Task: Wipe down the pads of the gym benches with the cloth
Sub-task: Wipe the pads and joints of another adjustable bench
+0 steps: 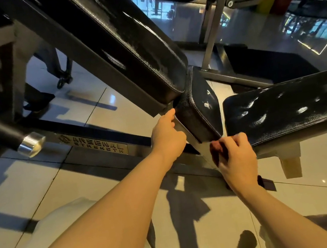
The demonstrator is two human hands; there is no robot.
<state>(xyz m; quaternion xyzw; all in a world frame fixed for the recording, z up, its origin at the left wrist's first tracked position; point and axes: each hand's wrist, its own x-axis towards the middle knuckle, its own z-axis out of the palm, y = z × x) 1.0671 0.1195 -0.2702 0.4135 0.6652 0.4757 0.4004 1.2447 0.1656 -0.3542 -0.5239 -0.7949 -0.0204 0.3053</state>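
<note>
A black incline bench fills the middle: its long back pad (122,43) slopes up to the left, and its small seat pad (199,106) is tilted just below it. A second black bench pad (290,105) lies flat at the right. My left hand (167,138) grips the left edge of the seat pad's metal support, thumb against the pad's side. My right hand (237,159) is curled round a dark reddish cloth (217,151) bunched at the seat pad's near corner; most of the cloth is hidden in my fist.
A black bar with a chrome end (30,144) juts in from the left. The bench's base frame carries a brass nameplate (94,143). Grey rack uprights (211,17) and a black floor mat (267,61) lie behind. Glossy tiled floor (200,237) lies underfoot.
</note>
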